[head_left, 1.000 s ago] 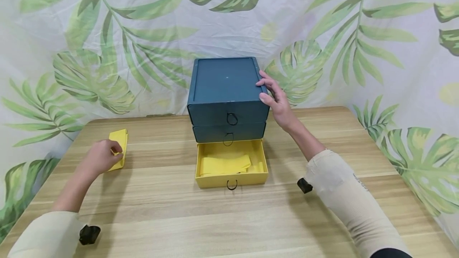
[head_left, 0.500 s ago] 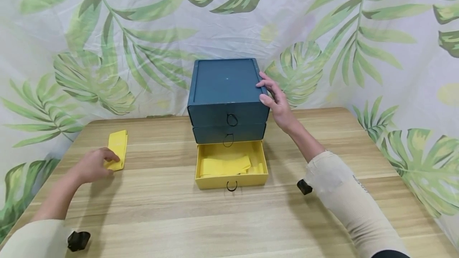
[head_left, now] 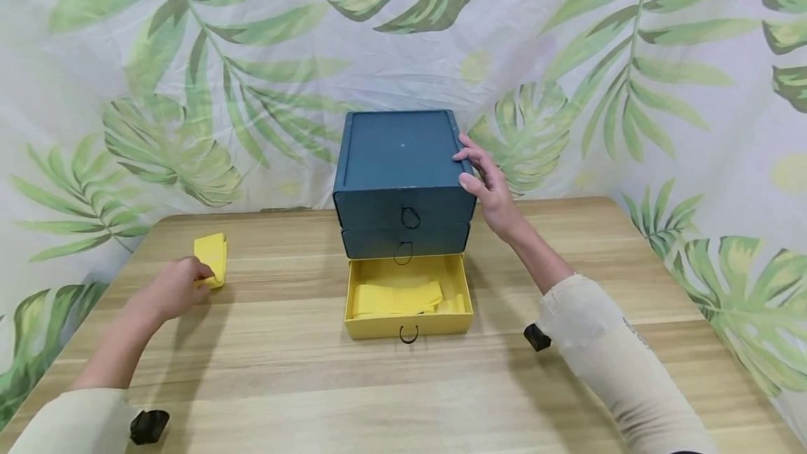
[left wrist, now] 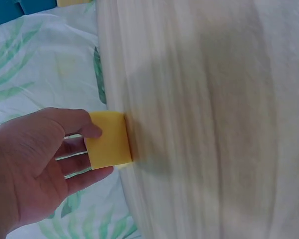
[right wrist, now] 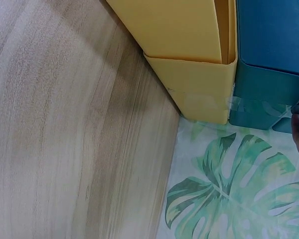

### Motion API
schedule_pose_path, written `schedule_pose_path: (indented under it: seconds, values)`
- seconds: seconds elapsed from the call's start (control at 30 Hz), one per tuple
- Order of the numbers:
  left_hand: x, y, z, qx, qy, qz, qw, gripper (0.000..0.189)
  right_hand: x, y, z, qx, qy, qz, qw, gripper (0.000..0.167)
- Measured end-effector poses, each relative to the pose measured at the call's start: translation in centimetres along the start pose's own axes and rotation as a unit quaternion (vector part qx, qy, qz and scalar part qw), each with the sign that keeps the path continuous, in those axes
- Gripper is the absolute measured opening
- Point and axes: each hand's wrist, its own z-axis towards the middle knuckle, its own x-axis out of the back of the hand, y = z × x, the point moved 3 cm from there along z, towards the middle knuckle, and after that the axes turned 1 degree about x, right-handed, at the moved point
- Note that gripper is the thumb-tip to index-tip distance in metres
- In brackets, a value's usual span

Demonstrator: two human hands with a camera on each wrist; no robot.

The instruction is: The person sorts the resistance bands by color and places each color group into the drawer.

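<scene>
My left hand (head_left: pixel 173 289) pinches the near end of a folded yellow cloth (head_left: pixel 213 252) at the left of the table. In the left wrist view, the thumb lies on one face of the cloth (left wrist: pixel 109 142) with fingers behind it. My right hand (head_left: pixel 494 191) rests on the right top edge of a stack of two dark blue drawers (head_left: pixel 397 153). Beneath them a yellow drawer (head_left: pixel 403 328) is pulled out, with another folded yellow cloth (head_left: pixel 394 298) lying inside. Only a fingertip (right wrist: pixel 296 127) of the right hand shows in the right wrist view.
The wooden table (head_left: pixel 302 391) stands against a leaf-patterned cloth backdrop (head_left: pixel 403 54). Each drawer front carries a black loop pull, such as the yellow drawer's loop (head_left: pixel 408 340). Clear tape (right wrist: pixel 264 108) runs along the blue side.
My left hand let go of the cloth's right edge, drew back with fingers spread, then closed on its near end. The right hand stays on the drawers. The head view has shifted slightly.
</scene>
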Motion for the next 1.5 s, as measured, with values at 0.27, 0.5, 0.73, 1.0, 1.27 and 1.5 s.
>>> schedule_pose_path:
  seconds: [0.27,0.5,0.73,1.0,1.27,1.5]
  values:
    - [1.0,2.4,0.5,0.018,0.02,0.006,0.9996,0.01,0.0,0.0,0.0,0.004,-0.004,-0.002,1.0,0.048]
    - [1.6,4.8,1.2,-0.01,0.068,-0.029,0.9972,0.018,-0.2,0.0,-0.1,0.01,-0.006,-0.001,0.9999,0.05]
    - [2.4,7.3,1.7,-0.027,0.085,-0.076,0.9931,0.015,-0.2,0.0,-0.1,0.009,-0.004,-0.004,0.9999,0.053]
    - [4.0,10.5,2.0,-0.028,0.081,-0.112,0.99,0.015,0.0,0.1,-0.1,0.006,0.0,-0.003,1.0,0.056]
    - [4.8,13.1,1.8,-0.027,0.056,-0.144,0.9876,0.017,0.0,0.0,-0.1,0.011,-0.001,-0.002,0.9999,0.054]
    - [5.3,15.0,1.7,-0.041,0.072,-0.18,0.9802,0.011,0.0,-0.2,0.0,0.01,0.001,-0.006,0.9999,0.051]
